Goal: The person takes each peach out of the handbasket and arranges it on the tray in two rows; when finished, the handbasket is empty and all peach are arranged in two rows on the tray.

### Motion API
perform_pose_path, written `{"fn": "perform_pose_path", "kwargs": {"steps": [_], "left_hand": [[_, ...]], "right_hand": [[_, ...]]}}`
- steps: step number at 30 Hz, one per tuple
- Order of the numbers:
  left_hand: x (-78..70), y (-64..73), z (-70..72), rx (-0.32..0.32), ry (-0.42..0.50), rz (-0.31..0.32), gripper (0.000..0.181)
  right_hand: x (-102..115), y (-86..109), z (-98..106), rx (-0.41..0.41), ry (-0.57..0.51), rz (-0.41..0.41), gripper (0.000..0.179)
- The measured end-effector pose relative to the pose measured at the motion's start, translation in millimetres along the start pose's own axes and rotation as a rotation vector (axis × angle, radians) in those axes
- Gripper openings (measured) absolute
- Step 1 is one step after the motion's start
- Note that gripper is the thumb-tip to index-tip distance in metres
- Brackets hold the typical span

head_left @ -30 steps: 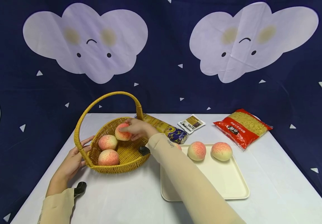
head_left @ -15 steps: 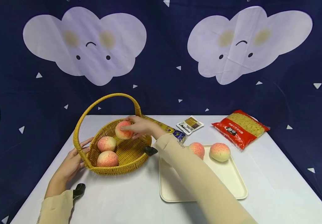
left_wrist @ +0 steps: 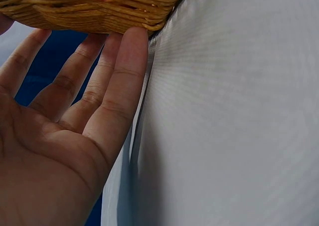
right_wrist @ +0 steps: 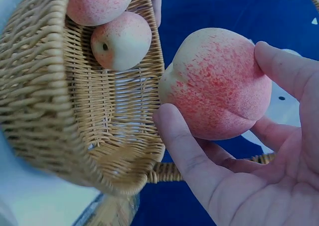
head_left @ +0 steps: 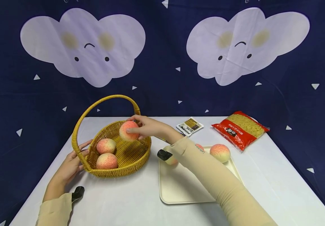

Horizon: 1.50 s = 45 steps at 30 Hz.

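Note:
My right hand (head_left: 148, 128) pinches a pink-and-cream peach (head_left: 129, 131) between thumb and fingers, over the right half of the wicker basket (head_left: 128, 171). In the right wrist view that peach (right_wrist: 214, 86) is gripped above the basket's rim. Two more peaches, one (head_left: 106, 146) behind the other (head_left: 107, 161), lie at the left inside the basket. My left hand (head_left: 67, 169) is at the basket's left side. The left wrist view shows its fairly straight fingers (left_wrist: 132, 51) touching the woven wall (left_wrist: 94, 11).
A cream tray (head_left: 185, 188) stands right of the basket, bearing several peaches, one (head_left: 220, 153) in plain sight and others partly behind my right sleeve. Farther back lie a red pasta bag (head_left: 240, 130) and a small white packet (head_left: 190, 126). The basket's tall handle (head_left: 105, 99) arches up.
My right hand has drawn the peach slightly up and to the right, and the right forearm has swung rightward over the tray. The left hand stays at the basket.

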<state>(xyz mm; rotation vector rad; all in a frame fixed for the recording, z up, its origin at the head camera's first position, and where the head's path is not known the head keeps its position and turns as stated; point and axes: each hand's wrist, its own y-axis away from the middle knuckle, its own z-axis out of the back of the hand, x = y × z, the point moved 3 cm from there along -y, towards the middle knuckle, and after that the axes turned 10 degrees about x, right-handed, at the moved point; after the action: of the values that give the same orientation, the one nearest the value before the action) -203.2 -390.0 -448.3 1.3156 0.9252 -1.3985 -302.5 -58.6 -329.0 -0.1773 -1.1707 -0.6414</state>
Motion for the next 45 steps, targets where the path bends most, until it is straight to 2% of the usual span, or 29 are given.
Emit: {"fn": "perform_pose_path", "kwargs": {"steps": [5, 17, 22, 27, 35, 45], "left_hand": [[0.3, 0.1, 0.2, -0.002, -0.007, 0.006, 0.059], [3.0, -1.4, 2.4, 0.001, 0.019, -0.017, 0.056], [2.7, -1.1, 2.6, -0.002, 0.015, -0.018, 0.056], [3.4, -1.2, 2.4, 0.000, 0.009, -0.014, 0.056], [2.4, -1.7, 1.9, -0.003, 0.008, -0.008, 0.057], [1.3, -1.3, 1.0, 0.000, 0.032, -0.013, 0.056]], "right_hand": [[-2, 23.0, 5, 0.001, 0.049, 0.055, 0.054], [-15, 71.4, 10, -0.042, 0.114, 0.088, 0.053], [-21, 90.5, 13, -0.076, 0.185, 0.133, 0.054], [-30, 107.8, 14, -0.093, 0.197, 0.159, 0.053], [-46, 135.9, 9, -0.104, 0.220, 0.150, 0.059], [-67, 160.9, -10, -0.105, 0.159, 0.117, 0.061]]}}
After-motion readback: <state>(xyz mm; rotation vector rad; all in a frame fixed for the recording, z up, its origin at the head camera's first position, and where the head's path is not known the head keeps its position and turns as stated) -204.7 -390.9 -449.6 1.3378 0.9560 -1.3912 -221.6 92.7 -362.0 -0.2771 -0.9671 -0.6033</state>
